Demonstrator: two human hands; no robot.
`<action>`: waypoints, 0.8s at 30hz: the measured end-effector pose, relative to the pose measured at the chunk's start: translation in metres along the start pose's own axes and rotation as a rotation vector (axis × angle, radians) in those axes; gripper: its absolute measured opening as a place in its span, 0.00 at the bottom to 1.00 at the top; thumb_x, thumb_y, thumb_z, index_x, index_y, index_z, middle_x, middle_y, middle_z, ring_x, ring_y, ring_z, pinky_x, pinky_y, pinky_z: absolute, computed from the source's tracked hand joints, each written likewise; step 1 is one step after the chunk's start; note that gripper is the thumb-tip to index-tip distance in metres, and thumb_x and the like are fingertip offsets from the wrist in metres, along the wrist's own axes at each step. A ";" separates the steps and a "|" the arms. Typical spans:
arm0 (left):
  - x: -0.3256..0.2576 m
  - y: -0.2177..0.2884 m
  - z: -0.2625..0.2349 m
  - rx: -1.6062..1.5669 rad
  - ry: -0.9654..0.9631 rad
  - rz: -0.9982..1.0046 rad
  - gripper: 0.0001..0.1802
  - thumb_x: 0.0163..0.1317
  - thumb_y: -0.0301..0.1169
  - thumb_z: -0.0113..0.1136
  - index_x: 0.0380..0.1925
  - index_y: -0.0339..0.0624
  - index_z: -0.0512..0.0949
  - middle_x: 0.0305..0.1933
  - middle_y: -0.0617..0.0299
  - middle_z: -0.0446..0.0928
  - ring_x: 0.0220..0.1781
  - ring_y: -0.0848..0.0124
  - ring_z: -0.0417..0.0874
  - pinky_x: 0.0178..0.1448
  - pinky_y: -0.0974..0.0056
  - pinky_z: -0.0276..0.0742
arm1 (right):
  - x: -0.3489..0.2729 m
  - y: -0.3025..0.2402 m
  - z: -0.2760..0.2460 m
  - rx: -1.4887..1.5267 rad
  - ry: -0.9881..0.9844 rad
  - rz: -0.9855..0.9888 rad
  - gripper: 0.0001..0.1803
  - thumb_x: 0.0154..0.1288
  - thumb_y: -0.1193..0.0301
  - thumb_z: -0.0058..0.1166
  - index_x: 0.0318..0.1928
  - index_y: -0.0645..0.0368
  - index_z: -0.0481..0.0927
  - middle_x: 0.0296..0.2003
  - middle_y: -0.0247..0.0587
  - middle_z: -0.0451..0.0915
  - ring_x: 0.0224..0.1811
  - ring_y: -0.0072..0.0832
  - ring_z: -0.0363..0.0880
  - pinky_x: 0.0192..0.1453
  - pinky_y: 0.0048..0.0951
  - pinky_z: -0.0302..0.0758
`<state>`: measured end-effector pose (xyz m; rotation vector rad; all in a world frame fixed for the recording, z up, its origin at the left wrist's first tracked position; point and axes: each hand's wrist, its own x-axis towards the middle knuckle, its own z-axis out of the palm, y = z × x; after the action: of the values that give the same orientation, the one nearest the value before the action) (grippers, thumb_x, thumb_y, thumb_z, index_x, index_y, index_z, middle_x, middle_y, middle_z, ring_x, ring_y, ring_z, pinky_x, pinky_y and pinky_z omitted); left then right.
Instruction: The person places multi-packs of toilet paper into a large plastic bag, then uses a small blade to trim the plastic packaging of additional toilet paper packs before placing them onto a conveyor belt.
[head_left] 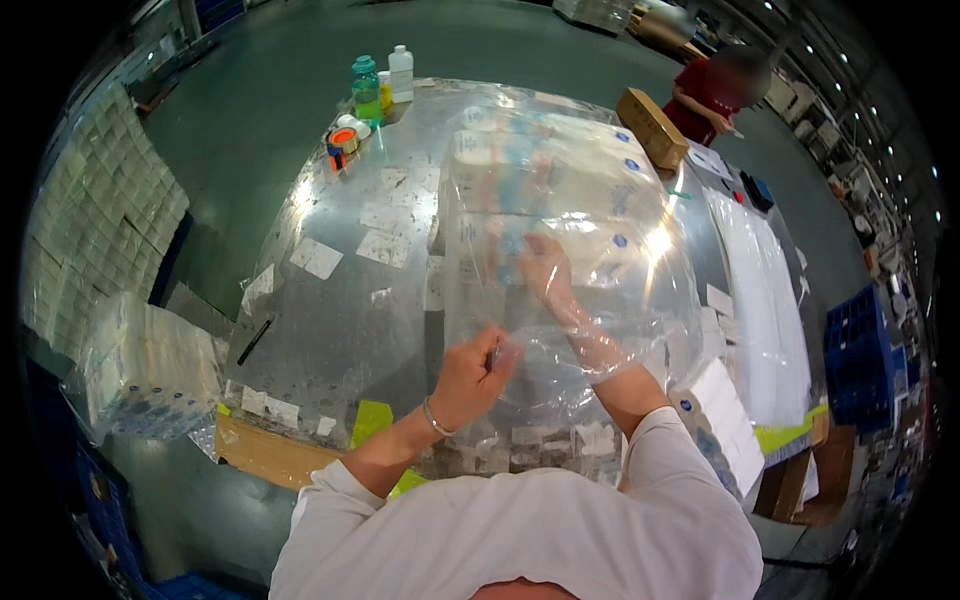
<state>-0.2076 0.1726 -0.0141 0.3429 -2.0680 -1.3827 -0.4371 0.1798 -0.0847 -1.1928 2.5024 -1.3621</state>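
Note:
A large clear plastic bag [640, 300] lies puffed up over rows of white boxes [540, 165] on the metal table [330, 310]. My left hand [478, 370] pinches the bag's near edge at its opening. My right hand [548, 268] and forearm reach inside the bag, fingers spread, close to the nearest white boxes. Through the film the hand looks blurred.
Bottles [382, 80] and tape rolls [345, 138] stand at the table's far left corner. A black pen [254, 340] lies at the left. A brown carton [652, 126] sits far right, near a person in red [708, 98]. Bagged white boxes [150, 370] are stacked left; more boxes [720, 415] lie at my right.

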 end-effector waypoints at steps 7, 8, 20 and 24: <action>-0.006 0.005 -0.001 -0.259 -0.115 -0.009 0.09 0.58 0.32 0.53 0.27 0.39 0.68 0.15 0.62 0.65 0.16 0.75 0.62 0.21 0.70 0.61 | 0.111 -0.025 0.025 -0.422 -0.229 -0.545 0.29 0.46 0.66 0.56 0.51 0.60 0.65 0.45 0.50 0.74 0.46 0.42 0.73 0.49 0.37 0.68; -0.007 0.006 -0.001 -0.319 -0.140 -0.020 0.08 0.58 0.31 0.53 0.26 0.39 0.67 0.16 0.64 0.65 0.17 0.76 0.62 0.22 0.72 0.61 | 0.121 -0.022 0.029 -0.397 -0.259 -0.548 0.30 0.47 0.66 0.56 0.52 0.60 0.65 0.46 0.51 0.73 0.47 0.42 0.73 0.49 0.38 0.68; -0.007 0.011 -0.022 -0.227 -0.216 -0.065 0.08 0.56 0.29 0.55 0.28 0.39 0.66 0.16 0.57 0.65 0.15 0.65 0.66 0.21 0.66 0.62 | 0.024 -0.012 0.051 -0.566 -0.122 -0.451 0.16 0.49 0.68 0.53 0.41 0.54 0.73 0.34 0.47 0.75 0.38 0.39 0.73 0.41 0.38 0.71; -0.013 0.017 -0.021 -0.218 -0.211 -0.070 0.08 0.53 0.27 0.57 0.30 0.39 0.68 0.19 0.59 0.70 0.18 0.70 0.70 0.24 0.68 0.66 | 0.068 0.013 0.065 -0.454 -0.383 -0.286 0.15 0.46 0.67 0.54 0.36 0.59 0.75 0.32 0.47 0.76 0.36 0.39 0.74 0.39 0.41 0.71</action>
<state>-0.1824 0.1710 0.0018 0.1846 -2.0592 -1.7331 -0.4675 0.0951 -0.1133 -1.7516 2.4842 -0.5176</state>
